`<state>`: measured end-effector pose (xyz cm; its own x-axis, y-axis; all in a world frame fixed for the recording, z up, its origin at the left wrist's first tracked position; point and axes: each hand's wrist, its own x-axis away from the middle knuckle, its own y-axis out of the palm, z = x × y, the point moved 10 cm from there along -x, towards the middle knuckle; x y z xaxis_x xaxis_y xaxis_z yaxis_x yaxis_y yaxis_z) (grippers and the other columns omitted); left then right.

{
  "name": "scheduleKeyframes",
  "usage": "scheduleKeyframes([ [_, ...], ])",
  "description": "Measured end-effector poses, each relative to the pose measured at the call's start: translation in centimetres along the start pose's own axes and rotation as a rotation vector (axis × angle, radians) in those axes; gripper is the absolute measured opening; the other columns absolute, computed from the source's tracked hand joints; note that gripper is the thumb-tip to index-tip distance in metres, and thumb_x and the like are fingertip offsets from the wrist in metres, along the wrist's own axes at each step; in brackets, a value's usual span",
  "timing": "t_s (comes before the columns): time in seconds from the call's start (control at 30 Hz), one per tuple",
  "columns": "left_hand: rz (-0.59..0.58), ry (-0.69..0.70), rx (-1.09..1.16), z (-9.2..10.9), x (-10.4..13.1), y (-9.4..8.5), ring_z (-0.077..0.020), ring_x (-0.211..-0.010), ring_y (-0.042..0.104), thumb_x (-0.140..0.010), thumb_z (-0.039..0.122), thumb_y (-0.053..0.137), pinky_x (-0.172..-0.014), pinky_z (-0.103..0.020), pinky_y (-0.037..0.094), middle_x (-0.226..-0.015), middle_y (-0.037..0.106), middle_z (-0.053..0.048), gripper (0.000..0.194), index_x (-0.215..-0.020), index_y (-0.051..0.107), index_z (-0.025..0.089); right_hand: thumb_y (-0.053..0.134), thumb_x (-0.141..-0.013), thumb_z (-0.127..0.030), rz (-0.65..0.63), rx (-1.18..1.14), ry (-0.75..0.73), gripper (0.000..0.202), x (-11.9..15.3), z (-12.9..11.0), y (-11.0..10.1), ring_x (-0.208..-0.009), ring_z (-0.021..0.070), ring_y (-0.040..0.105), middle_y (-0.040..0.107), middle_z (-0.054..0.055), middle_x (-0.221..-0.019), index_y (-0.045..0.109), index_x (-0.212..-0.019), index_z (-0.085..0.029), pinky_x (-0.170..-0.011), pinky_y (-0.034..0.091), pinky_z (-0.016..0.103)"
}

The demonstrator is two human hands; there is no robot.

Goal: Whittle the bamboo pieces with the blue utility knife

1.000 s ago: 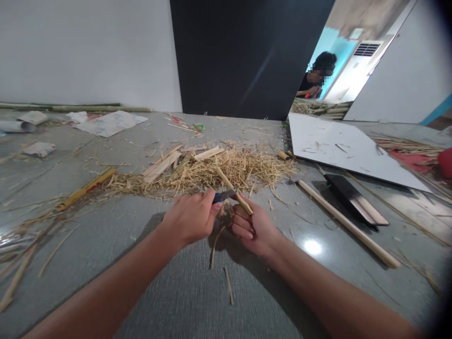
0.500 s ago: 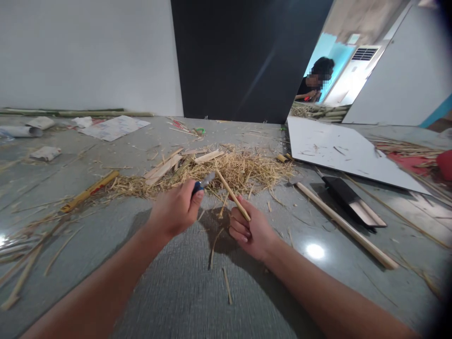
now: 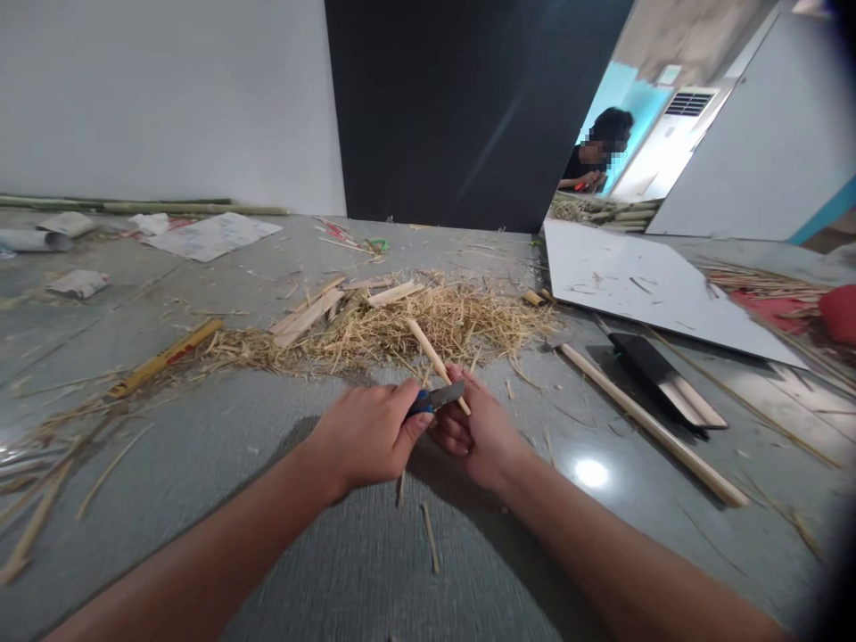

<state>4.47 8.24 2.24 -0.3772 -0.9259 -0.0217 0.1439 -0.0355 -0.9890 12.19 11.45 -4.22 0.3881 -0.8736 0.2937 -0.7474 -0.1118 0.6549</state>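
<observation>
In the head view, my left hand (image 3: 374,431) is closed round the blue handle of a knife (image 3: 447,395), whose blade points right. That blade lies across the lower part of a thin pale wooden stick (image 3: 428,348). My right hand (image 3: 476,428) grips the stick near its lower end, fingers curled, with the stick's upper end tilted up to the left. Beyond both hands a heap of straw-like shavings (image 3: 468,321) spreads over the grey floor (image 3: 321,580), with flat wood strips (image 3: 311,318) on its left part.
A yellow tube (image 3: 164,358) lies at the left. To the right are a long-handled tool (image 3: 655,428), a black case (image 3: 662,379) and a white board (image 3: 655,281). A black panel (image 3: 468,107) stands behind. Another person (image 3: 592,160) sits at the back right.
My left hand has moved right and slightly down with the knife, bringing the blade from beside the stick's top to its lower part. My right hand has barely moved.
</observation>
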Motion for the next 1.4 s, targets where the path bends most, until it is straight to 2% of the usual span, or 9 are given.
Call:
scheduleKeyframes([
  [0.23, 0.052, -0.055, -0.039, -1.8, -0.8, -0.6, -0.0280, -0.071, 0.065, -0.094, 0.044, 0.026, -0.060, -0.036, 0.042, -0.081, 0.068, -0.011, 0.037, -0.100, 0.052, 0.019, 0.064, -0.081, -0.031, -0.002, -0.038, 0.012, 0.027, 0.2, -0.4, 0.3, -0.031, 0.0043, 0.012, 0.026, -0.014, -0.039, 0.039, -0.074, -0.024, -0.029, 0.009, 0.015],
  [0.6, 0.196, -0.241, 0.014, -8.5, -1.2, -2.1, -0.0240, -0.073, 0.061, -0.094, 0.047, 0.026, -0.061, -0.032, 0.038, -0.081, 0.065, -0.010, 0.041, -0.097, 0.055, 0.019, 0.062, -0.084, -0.029, -0.069, -0.007, 0.065, 0.024, 0.4, 0.4, 0.8, -0.033, 0.0050, 0.011, 0.026, -0.014, -0.041, 0.040, -0.076, -0.024, -0.030, 0.008, 0.016],
  [0.7, 0.297, -0.410, 0.016, -12.1, -0.3, -3.6, -0.0240, -0.070, 0.060, -0.095, 0.047, 0.021, -0.059, -0.031, 0.036, -0.077, 0.064, -0.010, 0.046, -0.096, 0.056, 0.017, 0.063, -0.083, -0.031, -0.094, -0.002, 0.073, 0.025, 0.6, 0.3, 0.9, -0.033, 0.0049, 0.011, 0.026, -0.014, -0.042, 0.040, -0.077, -0.024, -0.029, 0.009, 0.015],
  [0.8, 0.384, -0.468, -0.002, -13.3, 0.8, -4.9, -0.0233, -0.073, 0.061, -0.096, 0.045, 0.022, -0.060, -0.031, 0.035, -0.079, 0.064, -0.010, 0.043, -0.096, 0.054, 0.017, 0.062, -0.083, -0.032, -0.071, -0.020, 0.055, 0.024, 0.7, -0.1, 0.7, -0.033, 0.0050, 0.011, 0.025, -0.014, -0.041, 0.041, -0.077, -0.024, -0.029, 0.009, 0.015],
  [0.87, 0.393, -0.413, 0.023, -11.8, 1.0, -4.9, -0.0219, -0.073, 0.061, -0.096, 0.044, 0.024, -0.061, -0.030, 0.036, -0.078, 0.063, -0.008, 0.039, -0.094, 0.052, 0.018, 0.061, -0.084, -0.032, -0.064, -0.036, 0.050, 0.022, 0.5, -0.2, 0.7, -0.032, 0.0052, 0.011, 0.025, -0.014, -0.041, 0.042, -0.078, -0.023, -0.029, 0.008, 0.016],
  [0.93, 0.349, -0.284, 0.056, -8.7, 0.6, -4.3, -0.0210, -0.072, 0.060, -0.096, 0.043, 0.025, -0.061, -0.030, 0.037, -0.079, 0.063, -0.007, 0.035, -0.094, 0.050, 0.018, 0.062, -0.083, -0.033, -0.071, -0.046, 0.039, 0.022, 0.2, -0.3, 0.7, -0.032, 0.0051, 0.011, 0.025, -0.014, -0.040, 0.044, -0.078, -0.023, -0.029, 0.008, 0.016],
  [1.03, 0.200, -0.065, 0.066, -3.4, 0.0, -2.4, -0.0222, -0.072, 0.061, -0.095, 0.044, 0.026, -0.061, -0.031, 0.039, -0.081, 0.065, -0.007, 0.034, -0.095, 0.049, 0.018, 0.064, -0.082, -0.037, -0.078, -0.042, 0.021, 0.028, -0.2, -0.3, 0.5, -0.031, 0.0050, 0.012, 0.026, -0.014, -0.039, 0.042, -0.072, -0.023, -0.029, 0.010, 0.016],
  [1.1, 0.133, 0.004, 0.035, -1.2, -0.1, -1.5, -0.0241, -0.071, 0.063, -0.096, 0.044, 0.025, -0.060, -0.033, 0.039, -0.083, 0.067, -0.009, 0.035, -0.098, 0.049, 0.018, 0.064, -0.081, -0.041, -0.072, -0.018, 0.015, 0.033, -0.5, -0.1, 0.2, -0.031, 0.0051, 0.014, 0.028, -0.013, -0.037, 0.040, -0.069, -0.023, -0.029, 0.013, 0.017],
  [1.4, 0.009, 0.086, 0.061, 0.9, 0.1, 0.3, -0.0253, -0.071, 0.064, -0.096, 0.043, 0.025, -0.056, -0.034, 0.039, -0.084, 0.068, -0.009, 0.035, -0.098, 0.049, 0.019, 0.066, -0.078, -0.048, 0.015, 0.082, -0.020, 0.035, -0.3, -0.2, -0.4, -0.030, 0.0051, 0.021, 0.034, -0.012, -0.039, 0.041, -0.072, -0.023, -0.028, 0.016, 0.016],
])
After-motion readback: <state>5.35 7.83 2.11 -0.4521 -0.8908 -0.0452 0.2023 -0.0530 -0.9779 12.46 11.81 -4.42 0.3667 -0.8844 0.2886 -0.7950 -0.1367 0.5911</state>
